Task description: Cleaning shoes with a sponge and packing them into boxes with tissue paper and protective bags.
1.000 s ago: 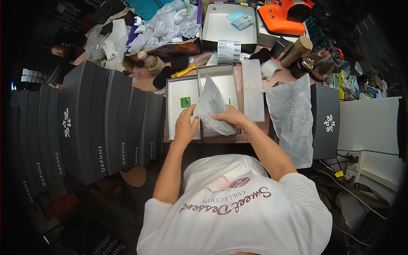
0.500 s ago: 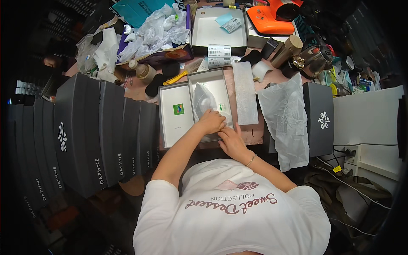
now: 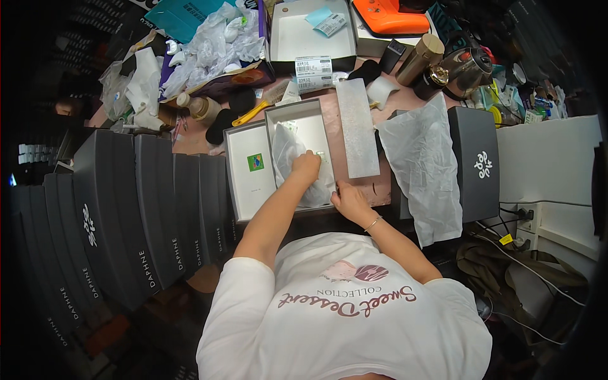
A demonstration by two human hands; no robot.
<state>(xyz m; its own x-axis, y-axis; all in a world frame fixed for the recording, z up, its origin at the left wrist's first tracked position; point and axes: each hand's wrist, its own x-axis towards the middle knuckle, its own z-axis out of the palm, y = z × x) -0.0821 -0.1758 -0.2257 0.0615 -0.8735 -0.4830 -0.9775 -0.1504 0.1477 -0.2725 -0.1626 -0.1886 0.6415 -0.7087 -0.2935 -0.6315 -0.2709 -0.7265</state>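
Observation:
An open grey box with a white inside (image 3: 311, 113) lies before me. In it is a bundle wrapped in white tissue paper (image 3: 286, 147). My left hand (image 3: 307, 166) reaches into the box with fingers curled down against the paper; what the fingertips hold is hidden. Close to them shows a small white packet with green print (image 3: 321, 155). At the box's right near edge, my right hand (image 3: 349, 201) closes its thumb and fingers on the rim. Left of the box, and touching it, lies the shallow lid (image 3: 252, 193) with a green sticker inside.
Dark grey boxes (image 3: 104, 209) stand in a row on the left. On the right a sheet of tissue (image 3: 425, 171) drapes over another dark box (image 3: 478, 164). Behind are a white paper strip (image 3: 358, 126), yellow-handled brush (image 3: 250, 115), label rolls (image 3: 313, 73), bottles and an orange device (image 3: 389, 19).
My left hand has moved farther into the box, away from me. My right hand has parted from it and shifted to the box's right edge. The whole view has also shifted slightly.

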